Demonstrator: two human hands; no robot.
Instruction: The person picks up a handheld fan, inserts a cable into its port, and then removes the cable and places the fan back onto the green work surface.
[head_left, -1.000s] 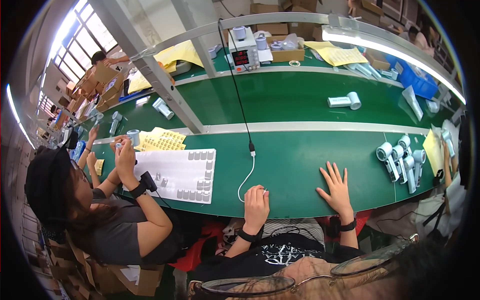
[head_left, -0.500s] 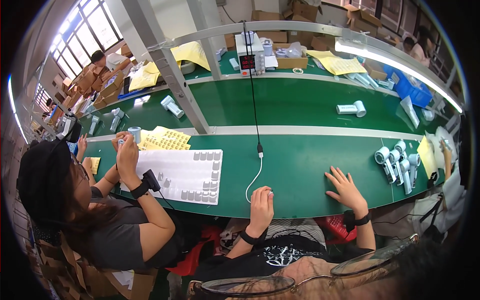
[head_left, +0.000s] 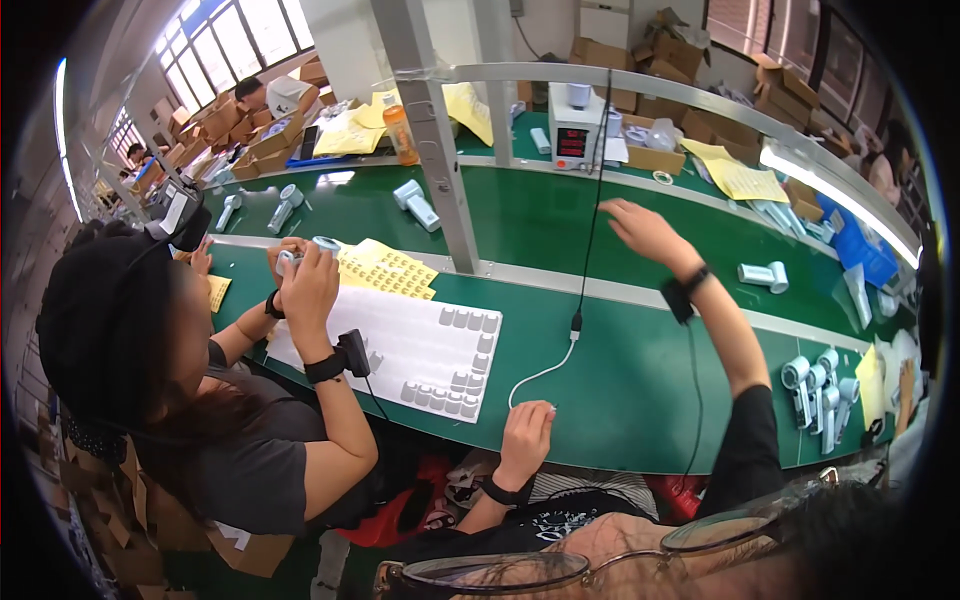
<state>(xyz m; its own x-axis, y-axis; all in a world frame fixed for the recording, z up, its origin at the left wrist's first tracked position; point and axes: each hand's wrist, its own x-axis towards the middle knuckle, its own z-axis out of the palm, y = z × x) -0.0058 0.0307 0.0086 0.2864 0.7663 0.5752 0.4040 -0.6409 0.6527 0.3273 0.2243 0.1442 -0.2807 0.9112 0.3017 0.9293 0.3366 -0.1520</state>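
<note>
My left hand (head_left: 528, 438) is closed at the front edge of the green table, pinching the end of a white cable (head_left: 541, 374); the tip itself is mostly hidden by my fingers. That cable joins a black cord (head_left: 592, 230) hanging from above. My right hand (head_left: 640, 232) reaches out over the green conveyor belt (head_left: 540, 215), fingers stretched and nothing in them, its fingertips close to the black cord. Beyond it lies a light blue handheld fan (head_left: 763, 276) on the belt. Several similar handheld fans (head_left: 822, 392) lie bunched on the table at my right.
At my left a co-worker (head_left: 240, 400) holds a light blue part over a white sheet of grey stickers (head_left: 400, 345), beside a yellow sticker sheet (head_left: 385, 268). A metal post (head_left: 440, 150) rises between us. A power supply (head_left: 575, 128) and an orange bottle (head_left: 400, 133) stand on the back shelf.
My right hand has lifted off the table and swung forward and left over the belt. My left hand keeps its pinch on the cable end. The whole view has shifted left.
</note>
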